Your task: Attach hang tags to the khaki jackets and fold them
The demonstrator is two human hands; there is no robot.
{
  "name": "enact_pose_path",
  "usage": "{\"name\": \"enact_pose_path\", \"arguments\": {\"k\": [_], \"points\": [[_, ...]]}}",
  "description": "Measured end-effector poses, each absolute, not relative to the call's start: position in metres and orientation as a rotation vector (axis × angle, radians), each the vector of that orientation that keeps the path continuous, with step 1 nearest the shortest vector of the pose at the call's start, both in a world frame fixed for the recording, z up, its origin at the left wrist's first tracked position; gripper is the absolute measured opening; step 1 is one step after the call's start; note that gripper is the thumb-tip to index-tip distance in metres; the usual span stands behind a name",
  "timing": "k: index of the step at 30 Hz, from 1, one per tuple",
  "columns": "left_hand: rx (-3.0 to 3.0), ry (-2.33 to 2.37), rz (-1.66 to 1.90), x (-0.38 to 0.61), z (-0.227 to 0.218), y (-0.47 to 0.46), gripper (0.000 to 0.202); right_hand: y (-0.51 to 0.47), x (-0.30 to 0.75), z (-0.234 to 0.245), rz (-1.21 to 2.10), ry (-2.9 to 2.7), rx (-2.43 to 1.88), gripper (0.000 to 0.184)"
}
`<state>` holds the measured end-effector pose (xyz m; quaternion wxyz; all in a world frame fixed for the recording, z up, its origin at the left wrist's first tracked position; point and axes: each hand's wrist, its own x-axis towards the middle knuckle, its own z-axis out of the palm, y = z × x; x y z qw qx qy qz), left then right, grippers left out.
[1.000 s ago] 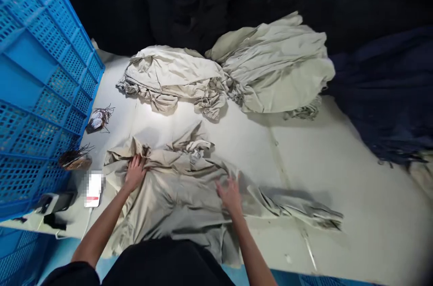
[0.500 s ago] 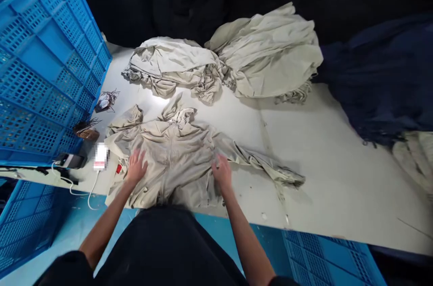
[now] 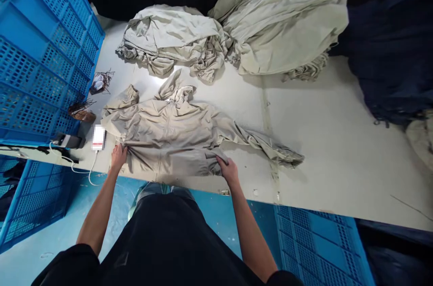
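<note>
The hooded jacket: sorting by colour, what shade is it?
The jacket is plain pale beige, best seen in the head view.

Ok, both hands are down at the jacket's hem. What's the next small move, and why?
Probably draw the hem flat with the left hand and right hand: the beige hooded jacket is wrinkled across its body, and both hands are already at the hem.

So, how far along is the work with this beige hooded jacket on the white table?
Done: the beige zip-front hooded jacket lies spread on the white table, its body nearly flat. In hand: the left hand and right hand are at its hem. Left: the hood is still bunched, and a crumpled beige cloth pile and a larger beige cloth pile lie beyond.
</note>
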<state>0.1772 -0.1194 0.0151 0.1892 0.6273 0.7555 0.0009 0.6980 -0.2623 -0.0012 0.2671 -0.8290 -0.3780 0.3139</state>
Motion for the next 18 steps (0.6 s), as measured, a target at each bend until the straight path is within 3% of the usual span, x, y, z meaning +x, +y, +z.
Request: {"name": "enact_pose_path", "arguments": {"k": [3, 7, 12, 15, 18], "points": [[1.577, 2.205, 0.064, 0.177, 0.022, -0.119, 0.055, -0.275, 0.701, -0.003, 0.757, -0.897, -2.225, 0.071], [1.510, 2.133, -0.098, 0.157, 0.015, -0.169, 0.064, -0.324, 0.684, -0.012, 0.929, -0.941, -2.184, 0.072], [1.618, 1.925, -0.128, 0.125, 0.011, -0.208, 0.050, -0.360, 0.667, -0.016, 0.857, -1.331, -2.179, 0.059], [1.530, 1.917, 0.079, 0.115, 0.023, -0.186, 0.037, -0.354, 0.669, -0.007, 0.766, -1.216, -2.242, 0.051], [1.498, 1.909, 0.304, 0.111, 0.036, -0.158, 0.038, -0.344, 0.671, 0.004, 0.683, -0.981, -2.230, 0.054]]}}
